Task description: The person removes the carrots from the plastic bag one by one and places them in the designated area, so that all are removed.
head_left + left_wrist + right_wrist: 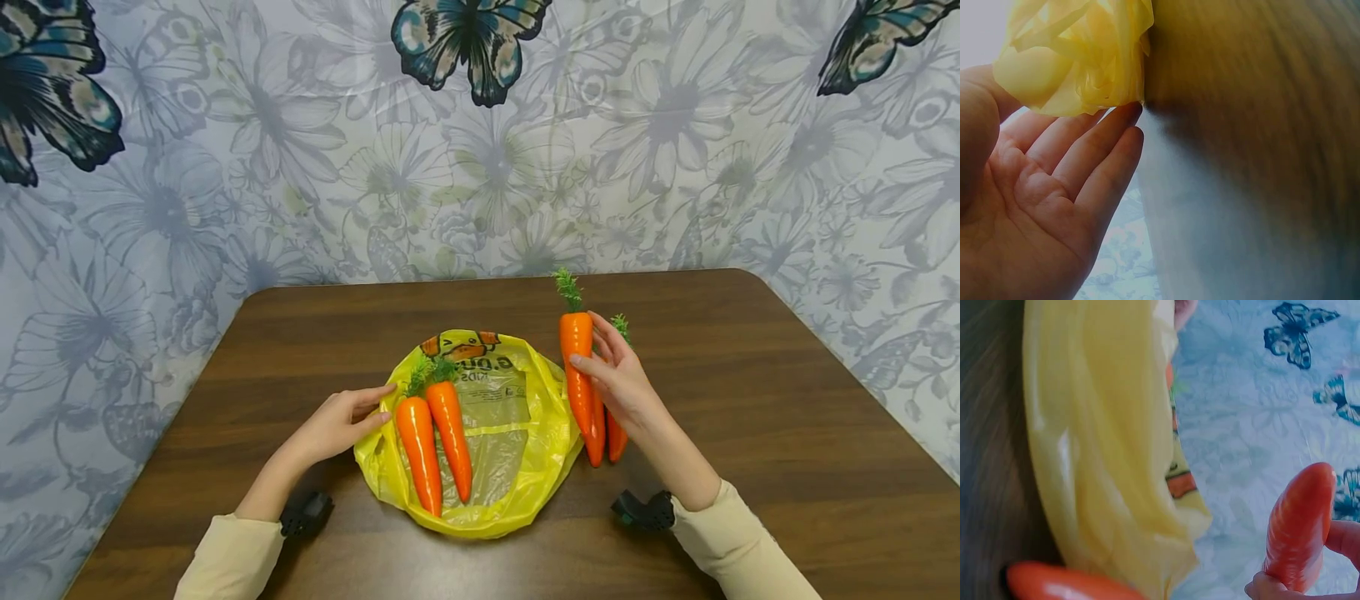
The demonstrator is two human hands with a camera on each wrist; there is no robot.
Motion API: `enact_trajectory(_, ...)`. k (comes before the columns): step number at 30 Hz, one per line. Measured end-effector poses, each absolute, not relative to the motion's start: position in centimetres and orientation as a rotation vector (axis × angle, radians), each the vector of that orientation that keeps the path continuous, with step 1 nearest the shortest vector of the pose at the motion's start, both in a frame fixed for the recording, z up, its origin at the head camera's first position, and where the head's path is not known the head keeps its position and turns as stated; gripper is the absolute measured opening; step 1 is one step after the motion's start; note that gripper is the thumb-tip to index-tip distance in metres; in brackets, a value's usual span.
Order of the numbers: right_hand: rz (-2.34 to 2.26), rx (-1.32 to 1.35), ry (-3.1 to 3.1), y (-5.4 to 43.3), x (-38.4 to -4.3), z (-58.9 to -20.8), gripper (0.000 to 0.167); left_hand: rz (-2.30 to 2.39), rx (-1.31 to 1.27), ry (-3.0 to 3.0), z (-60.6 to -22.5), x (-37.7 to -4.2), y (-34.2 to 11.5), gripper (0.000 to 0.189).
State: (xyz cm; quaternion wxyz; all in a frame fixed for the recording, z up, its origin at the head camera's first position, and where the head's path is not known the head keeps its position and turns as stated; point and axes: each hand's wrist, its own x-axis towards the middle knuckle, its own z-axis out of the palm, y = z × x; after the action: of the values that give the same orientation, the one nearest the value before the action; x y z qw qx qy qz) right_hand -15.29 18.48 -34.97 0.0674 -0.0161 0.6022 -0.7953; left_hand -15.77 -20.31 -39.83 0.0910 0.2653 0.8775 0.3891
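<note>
Two carrots [420, 454] in the bag [553, 417]

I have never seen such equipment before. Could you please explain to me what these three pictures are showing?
There is no robot here, only a person's two bare hands. The wide picture comes from a camera worn on the head; the two closer ones come from cameras on the left and right wrists. On the brown table lies an open yellow bag, with two carrots inside. The left hand touches the bag's rim. The right hand holds another carrot beside the bag. Behind it, at least one more carrot is partly hidden.
</note>
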Motion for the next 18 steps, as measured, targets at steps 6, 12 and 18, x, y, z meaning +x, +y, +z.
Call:
enact_trajectory(6,-2.443,0.009,1.803,20.3,-15.1,-34.8,0.075,1.157,0.787,2.608,-39.8,-15.8,-20.3,0.045)
enact_trajectory(12,-2.526,0.012,1.759,21.9,-15.0,-34.6,0.076,1.149,0.785,2.612,-39.7,-15.7,-20.2,0.044)
enact_trajectory(18,-2.602,0.008,1.746,23.8,-14.7,-34.7,0.077,1.165,0.781,2.595,-39.6,-15.8,-20.2,0.045)
